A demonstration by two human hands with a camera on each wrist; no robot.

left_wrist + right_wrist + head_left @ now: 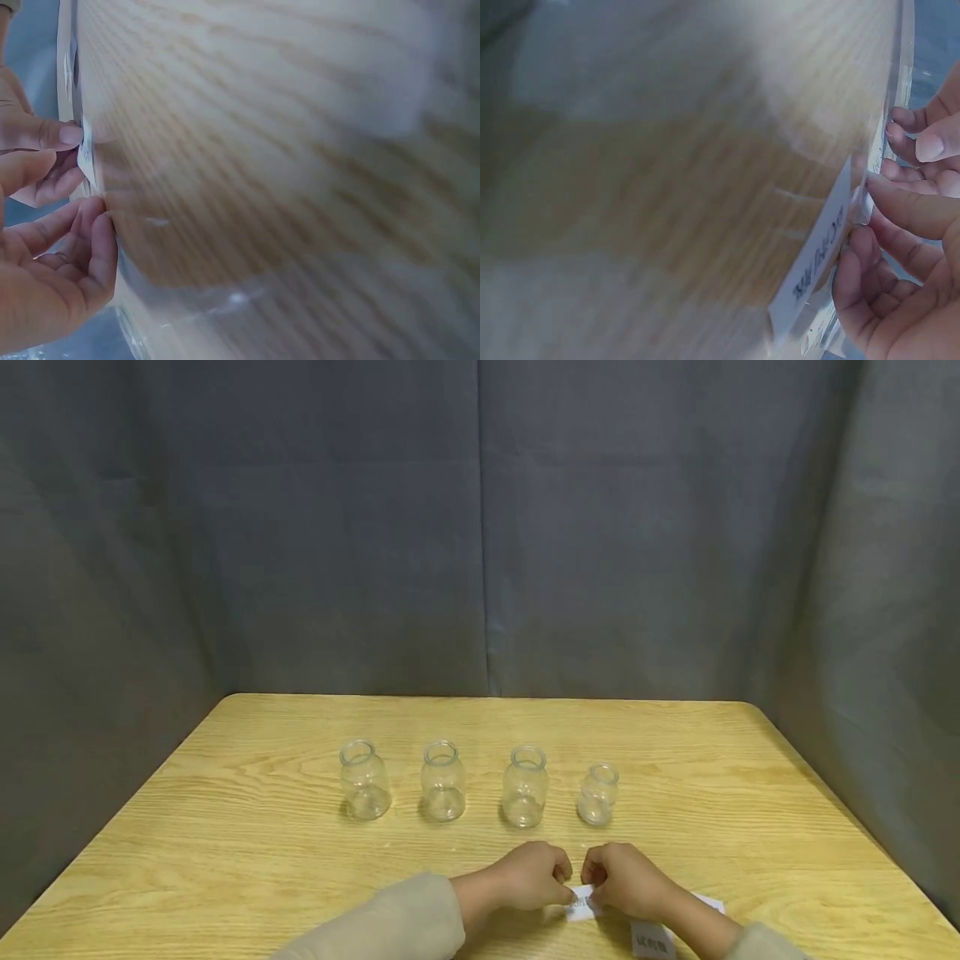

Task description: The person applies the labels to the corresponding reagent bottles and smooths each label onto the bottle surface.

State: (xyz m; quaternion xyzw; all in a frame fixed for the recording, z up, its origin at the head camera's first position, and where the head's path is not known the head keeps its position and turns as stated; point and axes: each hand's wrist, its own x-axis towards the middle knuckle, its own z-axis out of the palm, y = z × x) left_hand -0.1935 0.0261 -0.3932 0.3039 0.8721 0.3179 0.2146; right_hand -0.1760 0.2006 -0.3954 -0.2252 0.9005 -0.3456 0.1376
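Note:
Low over the near part of the table, both hands meet at a small white paper label [581, 906] with printed dark characters. My left hand [528, 877] pinches its left edge, fingers bent. At its right edge my right hand [630, 878] grips it between thumb and fingers. The right hand's thumb [904, 206] lies against the paper in the right wrist view; part of the label is covered by fingers. A second printed label [652, 941] lies flat below the right wrist, and another white label [711, 903] shows partly behind the right forearm.
Beyond the hands, a row of clear glass jars stands upright and lidless: a left jar [365, 781], two middle jars [443, 782] and a smaller right jar [598, 795]. The wood-grain table [225, 827] backs onto a grey curtain [337, 568], which also hangs at both sides.

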